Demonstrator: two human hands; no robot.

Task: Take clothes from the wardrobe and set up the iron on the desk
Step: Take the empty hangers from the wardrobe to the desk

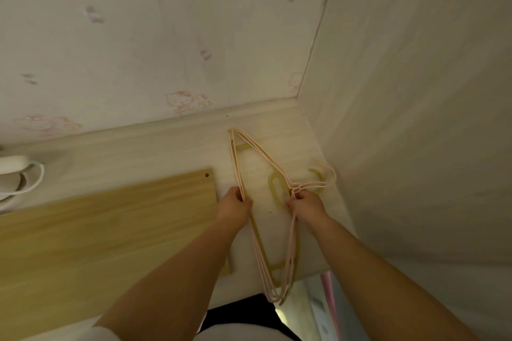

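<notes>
A bundle of thin pink wire hangers (pixel 260 155) lies on the pale desk (pixel 166 152) near its right end, on top of a yellow plastic hanger (pixel 277 188). My left hand (pixel 235 206) pinches the straight bottom bars of the pink hangers. My right hand (pixel 306 206) grips the bundle at the necks, just below the hooks (pixel 328 174). The hangers' lower corner sticks out past the desk's front edge. No clothes and no iron are in view.
A light wooden board (pixel 97 230) lies flat on the desk to the left of the hangers. A white device with a white cable (pixel 16 171) sits at the far left. A wallpapered wall stands behind, and a pale panel (pixel 415 119) closes the right side.
</notes>
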